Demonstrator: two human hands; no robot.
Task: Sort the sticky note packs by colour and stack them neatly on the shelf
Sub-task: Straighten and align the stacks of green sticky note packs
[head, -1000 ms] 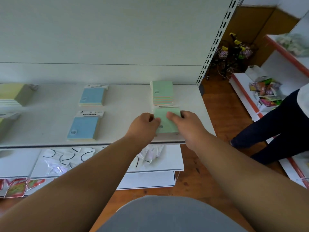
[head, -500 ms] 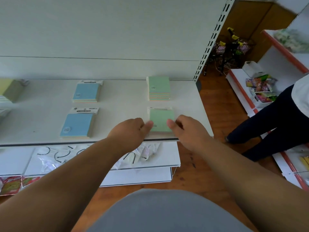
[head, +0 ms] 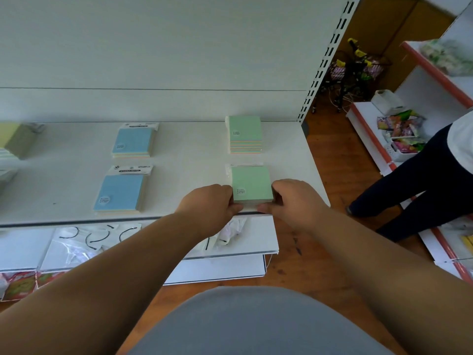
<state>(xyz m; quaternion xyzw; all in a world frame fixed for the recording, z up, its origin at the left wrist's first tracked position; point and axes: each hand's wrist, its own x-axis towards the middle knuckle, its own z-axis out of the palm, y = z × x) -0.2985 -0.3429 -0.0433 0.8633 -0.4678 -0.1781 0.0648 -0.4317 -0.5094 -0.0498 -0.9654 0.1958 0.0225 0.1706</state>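
Front green pack (head: 251, 184) sits at the shelf (head: 179, 160) front edge, gripped on both sides — left hand (head: 213, 201) and right hand (head: 294, 199) curl round it. Second green stack (head: 245, 135) lies behind; two blue stacks (head: 120, 192) (head: 133, 142) to the left, well apart.

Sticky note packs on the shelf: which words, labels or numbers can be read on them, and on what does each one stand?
Nothing can be read for certain.
Header card of the front blue pack: dark band of print, blurred.
Header card of the rear blue pack: print, blurred.
Round stickers on both blue packs, the front green pack and the rear green stack: lines too small to read.
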